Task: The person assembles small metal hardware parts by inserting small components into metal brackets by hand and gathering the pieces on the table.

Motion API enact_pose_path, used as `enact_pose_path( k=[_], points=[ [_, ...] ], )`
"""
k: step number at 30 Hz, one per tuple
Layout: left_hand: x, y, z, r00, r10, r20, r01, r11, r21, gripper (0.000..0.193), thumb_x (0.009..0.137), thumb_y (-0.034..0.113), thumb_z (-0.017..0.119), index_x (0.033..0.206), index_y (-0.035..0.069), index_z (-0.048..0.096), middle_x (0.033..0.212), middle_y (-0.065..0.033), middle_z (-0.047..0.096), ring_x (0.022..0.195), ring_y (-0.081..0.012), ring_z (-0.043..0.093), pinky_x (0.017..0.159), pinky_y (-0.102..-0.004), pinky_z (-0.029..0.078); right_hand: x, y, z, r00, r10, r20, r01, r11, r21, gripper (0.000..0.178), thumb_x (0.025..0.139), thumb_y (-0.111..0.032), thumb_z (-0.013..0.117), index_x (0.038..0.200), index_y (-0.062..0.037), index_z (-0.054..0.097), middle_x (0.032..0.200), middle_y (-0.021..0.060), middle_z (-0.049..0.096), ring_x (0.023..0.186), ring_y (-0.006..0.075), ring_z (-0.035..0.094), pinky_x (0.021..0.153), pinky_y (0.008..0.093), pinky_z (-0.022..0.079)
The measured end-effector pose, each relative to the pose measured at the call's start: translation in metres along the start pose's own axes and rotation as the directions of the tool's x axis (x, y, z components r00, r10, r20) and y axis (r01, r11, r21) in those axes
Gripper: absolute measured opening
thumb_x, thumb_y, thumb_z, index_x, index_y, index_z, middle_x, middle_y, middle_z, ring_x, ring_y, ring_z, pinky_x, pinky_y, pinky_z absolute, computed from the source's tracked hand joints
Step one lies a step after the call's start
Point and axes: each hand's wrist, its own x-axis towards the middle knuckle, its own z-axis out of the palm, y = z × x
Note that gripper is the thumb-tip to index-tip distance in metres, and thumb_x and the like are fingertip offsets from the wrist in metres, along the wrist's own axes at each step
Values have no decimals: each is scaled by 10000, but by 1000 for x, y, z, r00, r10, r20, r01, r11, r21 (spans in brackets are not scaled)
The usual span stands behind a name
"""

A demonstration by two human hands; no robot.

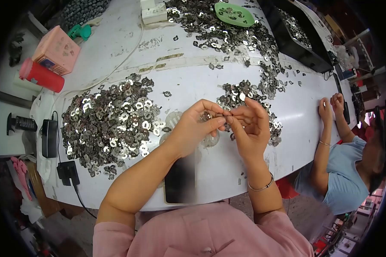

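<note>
My left hand (195,129) and my right hand (251,130) meet over the middle of the white table (188,83). Thumb and fingers of both are pinched together around a small dark metal piece (227,118), mostly hidden by the fingertips. On the left lies a wide heap of flat, ring-like metal pieces (111,122), some shiny and some dark. A smaller heap of the same pieces (240,92) sits behind and beside my right hand. Below my hands, a clear round disc (211,139) shows in part. A dark phone-like slab (179,182) lies under my left forearm.
A larger spread of pieces (210,34) covers the back, with a green dish (233,15) and a black bin (304,38). At left are a pink basket (58,49), a red cup (43,76) and black adapters (67,172). A person in blue (334,171) sits at right.
</note>
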Motion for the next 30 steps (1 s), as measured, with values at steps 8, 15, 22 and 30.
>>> enact_pose_path(
  k=[8,15,22,30],
  points=[
    [1,1,2,1000,-31,-2,31,999,26,218,899,17,606,1106,13,540,1008,-66,583,829,-114,601,654,-225,473,3,0,0,918,390,-75,-336,864,375,437,852,78,613,1249,-8,451,959,87,632,842,146,635,768,260,533],
    [2,-2,3,1000,-18,-11,19,996,89,222,903,30,609,1116,9,546,965,-59,598,821,-106,593,654,-222,467,10,1,-4,845,527,92,-463,635,618,397,871,14,618,1236,-26,470,937,51,625,780,134,609,705,263,515],
    [5,-5,3,999,-2,40,2,1000,5,243,878,14,632,1109,37,561,983,-68,636,809,-117,592,676,-233,474,20,8,-8,843,523,129,-498,667,554,372,876,-40,638,1221,-31,498,892,27,631,746,104,590,656,239,489],
    [6,-9,-5,997,-32,69,44,983,-178,106,916,100,596,1017,77,572,956,-62,625,834,-139,576,705,-241,434,20,5,-3,894,447,43,-432,831,351,281,898,-67,624,1165,-19,552,899,29,636,705,81,561,628,217,462]
  ],
)
